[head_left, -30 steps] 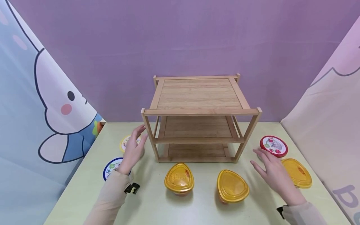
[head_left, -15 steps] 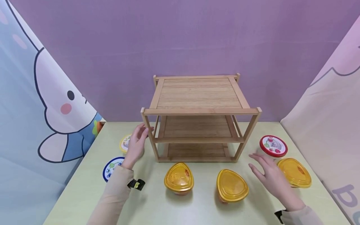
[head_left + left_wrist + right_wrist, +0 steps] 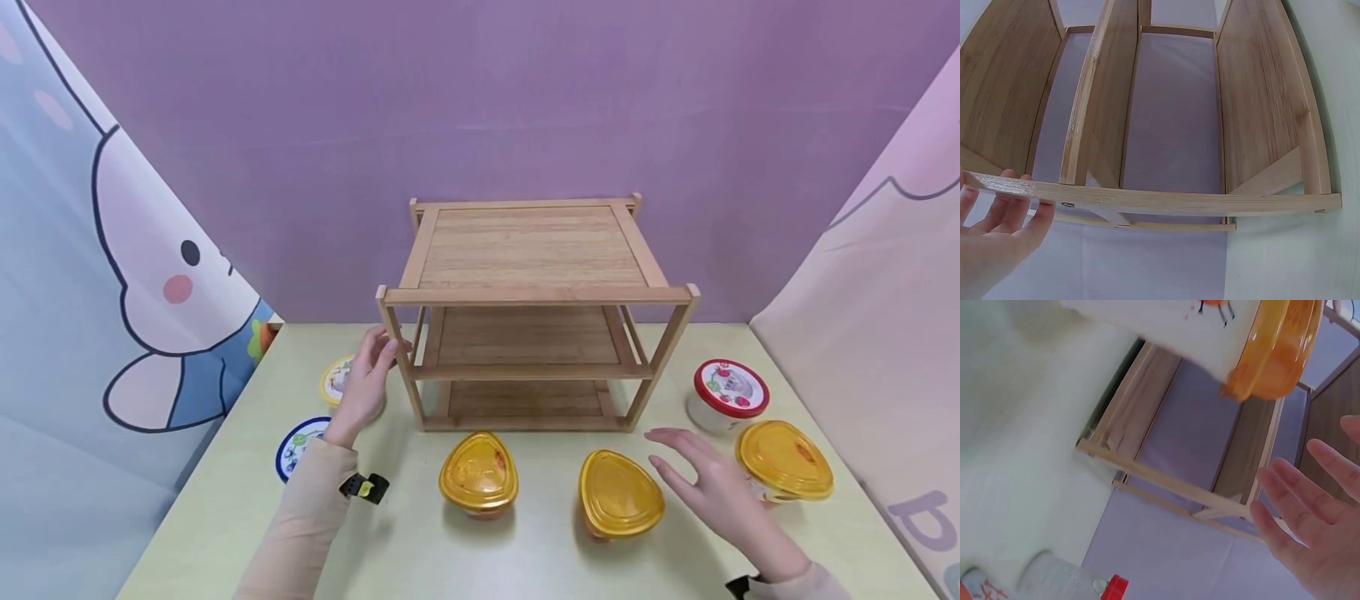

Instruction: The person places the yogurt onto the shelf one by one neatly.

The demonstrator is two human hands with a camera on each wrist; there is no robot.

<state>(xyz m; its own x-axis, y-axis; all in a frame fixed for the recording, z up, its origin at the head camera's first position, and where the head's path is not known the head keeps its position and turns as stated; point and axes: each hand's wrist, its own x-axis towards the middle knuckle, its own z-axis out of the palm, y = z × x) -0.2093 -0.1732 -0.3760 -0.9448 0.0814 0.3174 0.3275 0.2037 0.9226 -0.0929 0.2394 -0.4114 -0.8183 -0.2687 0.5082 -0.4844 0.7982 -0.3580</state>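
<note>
A three-tier wooden shelf rack (image 3: 536, 250) stands upright against the purple backdrop. My left hand (image 3: 365, 379) grips its front left post, thumb on the near side and fingertips passing behind. The left wrist view shows the same hand (image 3: 997, 244) wrapped about the upper part of that post (image 3: 1179, 201). My right hand (image 3: 716, 492) hovers over the table with relaxed, spread fingers and holds nothing. Nearest to it is a container with a rounded triangular yellow lid (image 3: 621, 494). In the right wrist view, this lidded container (image 3: 1285, 350) appears beyond the fingers.
Another yellow-lidded container (image 3: 478, 473) stands before the rack, and a third (image 3: 786, 460) at the right beside a red-rimmed round tub (image 3: 731, 390). Left of the rack are a blue-rimmed lid (image 3: 298, 446) and a yellow-rimmed one (image 3: 335, 381), partly hidden by my arm and hand.
My left hand has moved right onto the rack's post and closed its fingers round it. My right hand has drifted left, away from the right-hand containers. The rack stays in place.
</note>
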